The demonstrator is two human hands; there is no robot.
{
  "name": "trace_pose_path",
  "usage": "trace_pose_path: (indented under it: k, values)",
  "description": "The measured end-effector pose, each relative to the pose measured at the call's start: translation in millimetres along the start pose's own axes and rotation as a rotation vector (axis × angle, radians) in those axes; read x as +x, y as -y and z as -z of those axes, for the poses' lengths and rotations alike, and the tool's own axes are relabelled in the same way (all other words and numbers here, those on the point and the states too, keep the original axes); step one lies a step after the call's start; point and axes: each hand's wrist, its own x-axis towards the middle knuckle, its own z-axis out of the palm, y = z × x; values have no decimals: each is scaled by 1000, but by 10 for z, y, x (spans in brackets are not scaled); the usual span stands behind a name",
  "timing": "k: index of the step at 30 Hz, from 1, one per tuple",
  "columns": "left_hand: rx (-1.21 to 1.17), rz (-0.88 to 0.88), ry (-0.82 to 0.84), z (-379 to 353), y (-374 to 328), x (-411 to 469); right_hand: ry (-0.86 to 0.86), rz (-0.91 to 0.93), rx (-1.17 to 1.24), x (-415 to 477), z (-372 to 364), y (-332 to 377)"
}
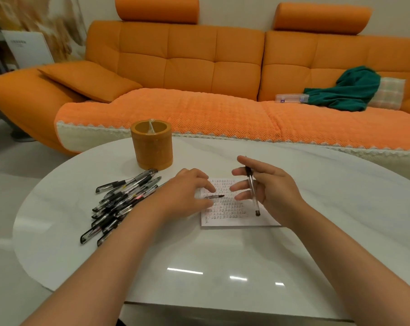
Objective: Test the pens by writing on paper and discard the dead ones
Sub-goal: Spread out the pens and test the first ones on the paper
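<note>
Mid-test: right hand (269, 191) pinches a clear-barrelled black pen (252, 189) above the scribbled white paper sheet (234, 220) mid glossy white surface (199, 255), left hand (185, 189) pinching seemingly its small black cap (214, 196); next likely needs tip lowered to paper.

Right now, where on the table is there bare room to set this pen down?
Free: table right of the paper, and the near strip in front of it. Crowded: pen pile left, holder behind the pile.

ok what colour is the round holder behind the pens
Amber orange, much like the sofa; the holder shows best in the head view.
</note>
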Motion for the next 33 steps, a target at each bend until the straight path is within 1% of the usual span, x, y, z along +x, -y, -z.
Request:
trace_pose_path:
  k: [2, 4, 6, 8, 9, 10, 13, 16, 21, 25, 26, 28, 30, 33]
  values:
    - [70, 2, -70, -54, -48, 11, 8, -5, -20, -4, 22, 39]
    - [83, 11, -99, -79, -82, 16, 3, 36, -187, 9, 35, 43]
    - [89, 12, -135, -74, -109, 18, -22, 113, -484, 36, 59, 21]
    - [90, 8, -193, -54, -128, 14, -36, 202, -875, 67, 99, -20]
    - [77, 9, -221, -45, -129, 11, -27, 222, -1029, 73, 111, -44]
    - [61, 8, -241, -41, -119, 8, -19, 226, -1124, 65, 113, -56]
    - [21, 5, -256, -34, -84, 5, -12, 243, -1206, 37, 90, -68]
    - [16, -5, -244, -29, -110, 0, 5, 330, -1290, 43, 77, -63]
    - [-24, -31, -205, -42, -134, -3, 69, 362, -1301, 56, 62, -97]
    - [-207, -30, -148, -49, -220, -19, 147, 309, -1252, 15, 14, -124]
    - [-255, -30, -136, -53, -246, -25, 163, 310, -1274, -7, 3, -126]
    - [-340, -19, -106, -56, -300, -52, 183, 369, -1353, -50, -13, -130]
    - [-417, -11, -69, -48, -346, -77, 166, 421, -1446, -82, -36, -129]
    - [-493, 11, -4, -37, -420, -126, 119, 446, -1560, -114, -96, -134]
